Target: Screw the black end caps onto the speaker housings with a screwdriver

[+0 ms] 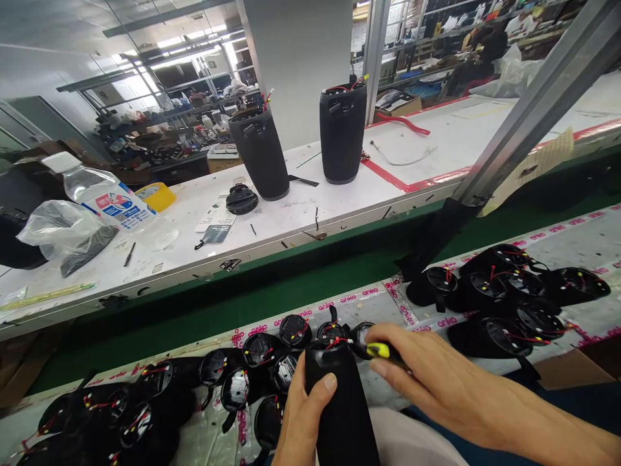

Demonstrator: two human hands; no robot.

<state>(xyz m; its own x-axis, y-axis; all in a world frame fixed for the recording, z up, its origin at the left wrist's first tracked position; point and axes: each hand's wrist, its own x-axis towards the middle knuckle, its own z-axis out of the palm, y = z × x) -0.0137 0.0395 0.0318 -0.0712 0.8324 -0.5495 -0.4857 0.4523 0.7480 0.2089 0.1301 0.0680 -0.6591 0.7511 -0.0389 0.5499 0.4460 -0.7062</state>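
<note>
My left hand (308,408) is wrapped round a black fabric-covered cylinder (342,408), its thumb lying on the near side. Red wires with small connectors stick out at the cylinder's upper end. In my right hand (422,369) is a yellow and black tool (381,350), held between thumb and fingers just right of that end. The tool's tip cannot be made out. Behind and left of the cylinder are several black round housings (259,349) with red wires in their open ends.
More black housings (485,285) lie at the right. Two black cylinders (262,152) (343,133) stand on the white shelf (272,236), with a plastic bottle (109,194) at its left. A metal post (524,110) slants up at the right.
</note>
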